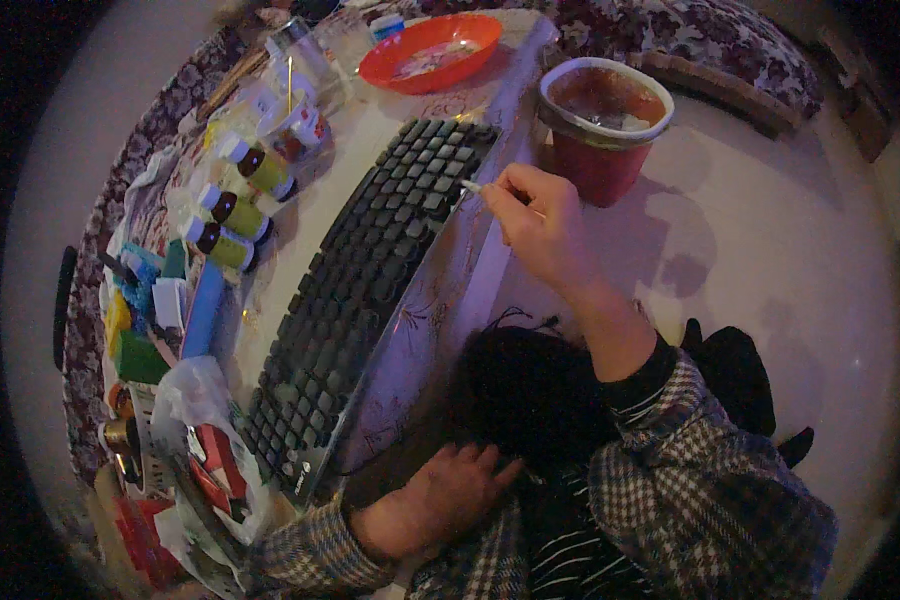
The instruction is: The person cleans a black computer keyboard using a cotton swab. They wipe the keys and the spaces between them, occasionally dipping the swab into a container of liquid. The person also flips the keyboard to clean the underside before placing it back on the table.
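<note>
A black computer keyboard (345, 277) lies lengthwise before me on a low table with a pale, patterned cover. At the edge of its far end, my right hand (536, 214) pinches a thin stick with a white tip (471, 185), which looks like a cotton swab. The tip is at or just above the outermost keys; contact cannot be made out. Down by my lap, my left hand (457, 487) rests palm down on dark clothing, fingers slightly apart. I see nothing held in it, though its underside is hidden.
Beside the table stands a red bucket (596, 169) with a pale rim. A red-orange plate (431, 56) sits at the far end. Several small capped bottles (232, 214), a cup with a stick (292, 131) and a plastic bag (195, 397) line the left side.
</note>
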{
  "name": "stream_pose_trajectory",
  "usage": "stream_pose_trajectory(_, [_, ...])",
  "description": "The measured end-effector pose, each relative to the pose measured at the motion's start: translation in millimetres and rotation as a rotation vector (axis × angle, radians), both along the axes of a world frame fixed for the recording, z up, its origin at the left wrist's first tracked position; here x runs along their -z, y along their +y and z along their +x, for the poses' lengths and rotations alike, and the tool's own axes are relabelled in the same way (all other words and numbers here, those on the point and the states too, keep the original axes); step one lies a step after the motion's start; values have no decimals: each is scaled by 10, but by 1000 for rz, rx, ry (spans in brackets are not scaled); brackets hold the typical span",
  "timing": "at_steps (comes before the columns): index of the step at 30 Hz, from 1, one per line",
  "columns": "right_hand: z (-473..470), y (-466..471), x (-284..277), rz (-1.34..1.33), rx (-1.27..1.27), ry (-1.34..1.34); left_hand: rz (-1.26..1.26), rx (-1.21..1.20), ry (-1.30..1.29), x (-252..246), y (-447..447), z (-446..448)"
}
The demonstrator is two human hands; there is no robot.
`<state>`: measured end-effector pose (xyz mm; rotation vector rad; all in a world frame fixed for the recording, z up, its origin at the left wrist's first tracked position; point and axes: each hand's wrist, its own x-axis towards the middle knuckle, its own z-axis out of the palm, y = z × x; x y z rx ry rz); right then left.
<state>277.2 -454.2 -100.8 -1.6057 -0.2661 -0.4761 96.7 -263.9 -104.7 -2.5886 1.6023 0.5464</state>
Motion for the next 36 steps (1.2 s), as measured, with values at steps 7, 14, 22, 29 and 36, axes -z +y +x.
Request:
stream_pose_trajectory(7, [-329,13,-70,-192,-18,-27,-313,-386,66,-203,-203,195])
stream_pose_trajectory(14, [630,-290,-85,-178,305,-225,-1081,-1139,869,-233,-228,397])
stream_pose_trajectory(22, [1266,-8,-240,-533,187,37,-1586,-1371,1133,-242,-192,531])
stream_pose_trajectory(29, [991,-7,3,-203,241,-140,-1679,-1422,1144,-230,-200,503])
stream_pose_trajectory(36, [409,-443,57,-87,196,26,-1627,-1371,1340,-138,-224,350])
